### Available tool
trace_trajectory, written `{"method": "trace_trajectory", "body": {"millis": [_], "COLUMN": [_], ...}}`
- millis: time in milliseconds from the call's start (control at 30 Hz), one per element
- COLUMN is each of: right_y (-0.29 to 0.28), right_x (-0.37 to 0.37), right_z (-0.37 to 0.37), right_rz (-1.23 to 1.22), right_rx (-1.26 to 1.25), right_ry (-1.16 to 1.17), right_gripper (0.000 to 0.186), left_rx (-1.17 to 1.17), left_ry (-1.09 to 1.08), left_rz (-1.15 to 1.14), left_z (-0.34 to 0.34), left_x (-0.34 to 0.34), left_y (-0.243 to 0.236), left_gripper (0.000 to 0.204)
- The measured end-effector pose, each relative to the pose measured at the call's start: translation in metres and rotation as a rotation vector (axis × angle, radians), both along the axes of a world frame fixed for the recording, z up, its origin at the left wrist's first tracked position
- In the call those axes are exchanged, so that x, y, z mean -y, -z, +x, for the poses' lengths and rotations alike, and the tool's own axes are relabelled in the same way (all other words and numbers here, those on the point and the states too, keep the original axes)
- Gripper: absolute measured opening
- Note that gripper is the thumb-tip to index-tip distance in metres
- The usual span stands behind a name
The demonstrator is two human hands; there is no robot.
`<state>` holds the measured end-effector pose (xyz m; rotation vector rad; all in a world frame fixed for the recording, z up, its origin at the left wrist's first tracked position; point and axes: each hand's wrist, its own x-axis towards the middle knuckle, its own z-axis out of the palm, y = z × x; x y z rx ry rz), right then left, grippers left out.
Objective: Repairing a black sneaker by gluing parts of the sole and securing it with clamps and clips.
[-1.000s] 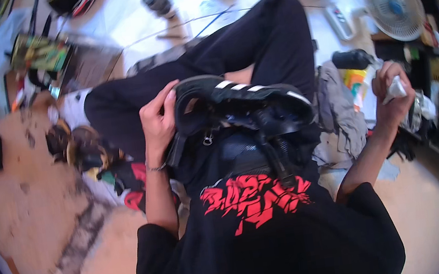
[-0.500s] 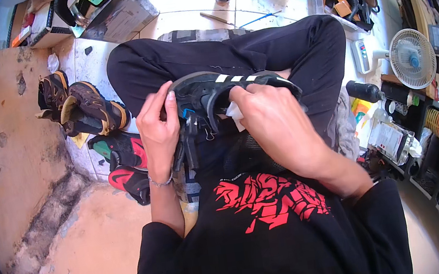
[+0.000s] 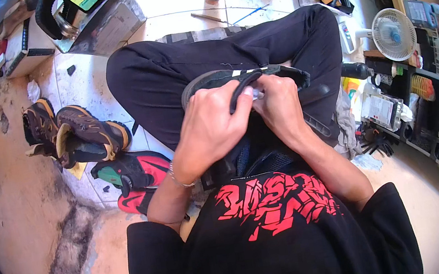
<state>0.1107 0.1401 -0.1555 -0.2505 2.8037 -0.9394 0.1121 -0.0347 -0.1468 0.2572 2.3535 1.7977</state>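
A black shoe [image 3: 209, 79] with white side stripes lies across my lap, its toe to the left. My left hand [image 3: 210, 130] is closed on the shoe's raised dark tongue or collar, thumb pointing at the opening. Close beside it, my right hand [image 3: 282, 106] has its fingers bent down at the opening, pinching a small white, crumpled piece [image 3: 257, 94] that looks like tissue or thin plastic. The two hands almost touch there. Most of the shoe's near side is hidden behind them.
Brown hiking boots [image 3: 85, 129] and red-and-black shoes [image 3: 149, 168] stand on the left. A white fan [image 3: 393, 35], a black bottle [image 3: 356, 71] and a loaded black shelf [image 3: 434, 125] are on the right. Thin tools [image 3: 209, 18] lie on the tiles ahead.
My left hand has left the toe end and moved right to grip at the opening. My right hand has drawn closer to it, and the white piece now shows between them.
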Motion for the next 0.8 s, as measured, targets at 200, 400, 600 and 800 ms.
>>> {"method": "trace_trajectory", "body": {"millis": [200, 400, 600, 800], "right_y": [0.014, 0.004, 0.024, 0.034], "right_x": [-0.004, -0.012, -0.031, -0.023], "right_z": [0.011, 0.012, 0.009, 0.013], "right_rz": [-0.336, -0.767, -1.1, -1.093], "right_rx": [0.221, 0.873, 1.165, 1.033], "right_ry": [0.024, 0.472, 0.567, 0.576], "right_gripper": [0.005, 0.01, 0.018, 0.02], "left_rx": [-0.077, -0.067, -0.021, 0.0], "left_ry": [0.047, 0.272, 0.317, 0.327], "left_rz": [-0.077, -0.04, 0.022, 0.017], "left_z": [0.016, 0.016, 0.015, 0.02], "left_x": [-0.012, -0.005, -0.008, -0.011], "left_y": [0.0, 0.004, 0.005, -0.002], "left_gripper": [0.021, 0.018, 0.018, 0.018]}}
